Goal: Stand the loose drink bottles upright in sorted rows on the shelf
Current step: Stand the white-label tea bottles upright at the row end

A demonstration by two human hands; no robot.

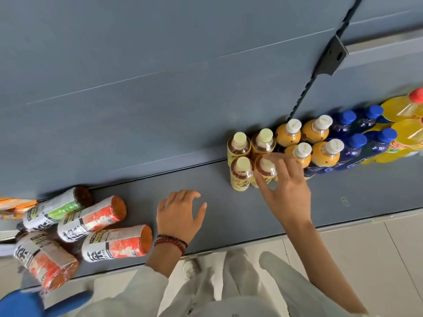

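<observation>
Several loose bottles lie on their sides at the left of the grey shelf: white-and-orange labelled ones and a green-labelled one. My left hand hovers over the shelf just right of them, fingers apart, holding nothing. To the right, upright bottles stand in two-deep rows: yellow-label tea bottles with pale caps, orange juice bottles with white caps, blue-capped bottles. My right hand grips the front right tea bottle by its top, thumb on one side and fingers over the cap.
Large yellow bottles with a red cap stand at the far right. A black bracket and slotted rail run up the back panel. The shelf's front edge borders a tiled floor. A blue object sits at the bottom left.
</observation>
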